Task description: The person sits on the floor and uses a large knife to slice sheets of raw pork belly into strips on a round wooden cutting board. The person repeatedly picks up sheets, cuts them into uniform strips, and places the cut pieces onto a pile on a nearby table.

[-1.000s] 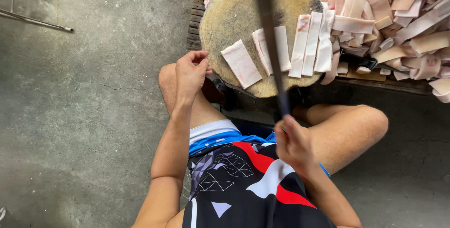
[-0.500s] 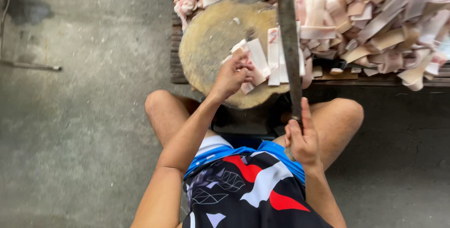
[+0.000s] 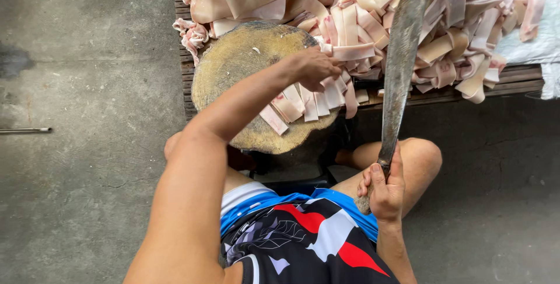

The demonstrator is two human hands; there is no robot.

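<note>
Your left hand (image 3: 315,67) pinches strips (image 3: 309,102) on block (image 3: 233,68) | right hand (image 3: 384,187) clenched round machete (image 3: 401,56) | raised blade could nick fingers

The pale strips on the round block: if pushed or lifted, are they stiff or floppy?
Probably floppy: the pale strips under the left hand lie bent and overlapping on the round chopping block. Their shiny surface suggests they may be slippery. Being thin, each is likely light.

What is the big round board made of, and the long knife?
The round chopping block looks like wood: yellow-brown, rough and scarred on top. The long blade in the right hand looks like metal, dull grey and blotchy, maybe stained. Its handle is hidden in the fist.
</note>
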